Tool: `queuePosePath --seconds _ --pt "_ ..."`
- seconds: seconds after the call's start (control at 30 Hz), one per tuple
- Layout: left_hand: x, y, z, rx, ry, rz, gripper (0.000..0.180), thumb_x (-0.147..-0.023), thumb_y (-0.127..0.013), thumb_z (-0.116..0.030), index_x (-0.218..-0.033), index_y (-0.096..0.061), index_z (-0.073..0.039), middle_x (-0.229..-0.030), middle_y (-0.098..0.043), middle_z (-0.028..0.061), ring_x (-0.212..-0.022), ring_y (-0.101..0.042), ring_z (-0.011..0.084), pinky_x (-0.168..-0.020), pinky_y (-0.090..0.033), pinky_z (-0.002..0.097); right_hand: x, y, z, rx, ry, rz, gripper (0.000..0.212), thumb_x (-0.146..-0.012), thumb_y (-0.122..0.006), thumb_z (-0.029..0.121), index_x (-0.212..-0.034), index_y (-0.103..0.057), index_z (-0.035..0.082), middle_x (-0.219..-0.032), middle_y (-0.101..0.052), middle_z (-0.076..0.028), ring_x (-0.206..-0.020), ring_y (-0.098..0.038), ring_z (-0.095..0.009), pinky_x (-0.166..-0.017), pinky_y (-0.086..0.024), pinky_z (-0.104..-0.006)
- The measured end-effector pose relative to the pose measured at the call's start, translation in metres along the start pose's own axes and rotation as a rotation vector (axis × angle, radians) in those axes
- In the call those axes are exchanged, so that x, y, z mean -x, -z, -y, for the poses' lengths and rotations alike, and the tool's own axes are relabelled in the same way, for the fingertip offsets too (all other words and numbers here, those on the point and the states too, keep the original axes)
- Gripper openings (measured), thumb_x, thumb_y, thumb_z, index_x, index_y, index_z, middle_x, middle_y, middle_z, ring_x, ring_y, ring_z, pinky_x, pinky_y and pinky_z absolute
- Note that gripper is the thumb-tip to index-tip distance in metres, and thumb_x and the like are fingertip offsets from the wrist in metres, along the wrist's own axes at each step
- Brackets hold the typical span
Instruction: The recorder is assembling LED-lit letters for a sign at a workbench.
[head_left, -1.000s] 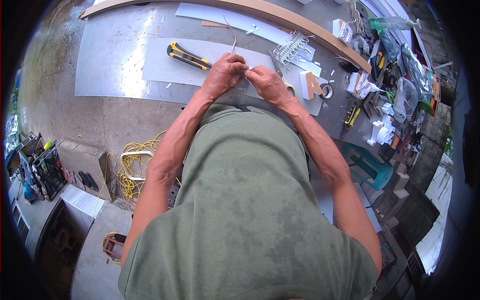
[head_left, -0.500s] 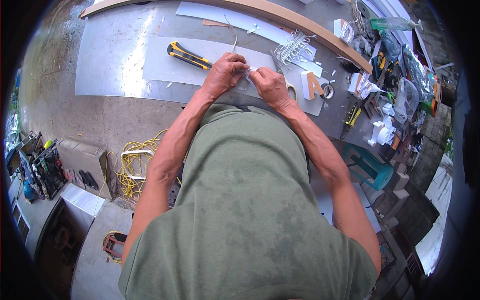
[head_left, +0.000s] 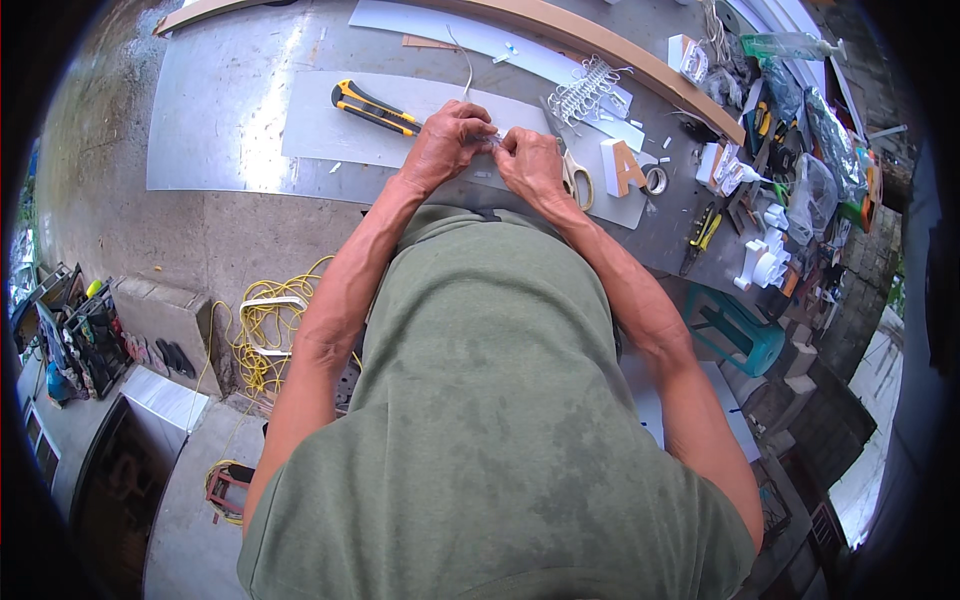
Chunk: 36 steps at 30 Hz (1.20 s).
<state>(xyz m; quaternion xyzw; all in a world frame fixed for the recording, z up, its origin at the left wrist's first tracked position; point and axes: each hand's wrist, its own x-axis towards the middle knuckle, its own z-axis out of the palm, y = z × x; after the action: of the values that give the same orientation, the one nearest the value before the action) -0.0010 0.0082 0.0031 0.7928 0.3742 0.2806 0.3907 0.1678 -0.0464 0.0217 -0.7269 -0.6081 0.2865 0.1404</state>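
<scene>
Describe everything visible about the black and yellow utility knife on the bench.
The utility knife has a long, slim black body with yellow trim along its edges and at its far end; the casing looks like plastic. It lies unheld on a pale, thin sheet, slanting from the upper left toward the lower right, its near end beside the person's left hand. Whether that end touches the hand is unclear, and no exposed blade can be made out.
</scene>
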Motion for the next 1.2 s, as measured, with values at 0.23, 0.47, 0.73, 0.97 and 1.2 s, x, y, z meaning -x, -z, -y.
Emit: queuePosePath --seconds 0.23,0.47,0.73,0.97,1.2 --pt "0.000 0.000 0.000 0.011 0.014 -0.005 0.024 -0.072 -0.081 -0.006 -0.095 -0.077 -0.006 -0.104 -0.071 0.0078 -0.099 -0.064 0.0264 -0.087 -0.054 0.0352 0.009 0.017 -0.013 -0.194 0.156 0.069 0.013 -0.086 -0.069 0.015 -0.089 -0.074 0.003 -0.085 -0.071 -0.019 -0.079 -0.070 -0.036 -0.075 -0.055 -0.0447" --pt "0.000 -0.001 0.001 0.004 0.008 -0.021 0.023 -0.072 -0.082 -0.007 -0.094 -0.077 -0.005 -0.103 -0.071 0.0079 -0.098 -0.064 0.0262 -0.087 -0.054 0.0348 0.016 0.021 -0.011 -0.007 0.477 -0.072 0.011 -0.088 -0.069 0.013 -0.096 -0.069 0.006 -0.086 -0.062 -0.011 -0.081 -0.065 -0.031 -0.069 -0.052 -0.0420" --pt "-0.001 -0.002 -0.001 0.006 0.022 -0.011 0.023 -0.072 -0.082 -0.007 -0.094 -0.077 -0.005 -0.103 -0.071 0.0081 -0.099 -0.064 0.0266 -0.087 -0.053 0.0351 0.016 0.005 -0.019 -0.080 0.317 -0.101 0.012 -0.086 -0.070 0.017 -0.088 -0.071 0.006 -0.082 -0.064 -0.010 -0.080 -0.065 -0.029 -0.070 -0.052 -0.0425" --pt "-0.002 -0.001 0.000 0.008 0.032 0.007 0.023 -0.071 -0.083 -0.007 -0.093 -0.078 -0.005 -0.103 -0.071 0.0089 -0.099 -0.064 0.0271 -0.087 -0.053 0.0358 0.009 0.003 -0.014 -0.131 0.153 -0.037 0.013 -0.082 -0.072 0.017 -0.082 -0.075 0.005 -0.079 -0.067 -0.011 -0.075 -0.067 -0.030 -0.070 -0.053 -0.0419" --pt "-0.003 0.000 -0.004 0.018 0.066 0.009 0.023 -0.071 -0.082 -0.007 -0.093 -0.078 -0.005 -0.104 -0.070 0.0095 -0.100 -0.065 0.0275 -0.088 -0.054 0.0359 0.012 0.001 -0.019 -0.198 0.236 -0.076 0.010 -0.082 -0.073 0.015 -0.087 -0.074 0.007 -0.082 -0.067 -0.010 -0.080 -0.067 -0.029 -0.072 -0.052 -0.0416"
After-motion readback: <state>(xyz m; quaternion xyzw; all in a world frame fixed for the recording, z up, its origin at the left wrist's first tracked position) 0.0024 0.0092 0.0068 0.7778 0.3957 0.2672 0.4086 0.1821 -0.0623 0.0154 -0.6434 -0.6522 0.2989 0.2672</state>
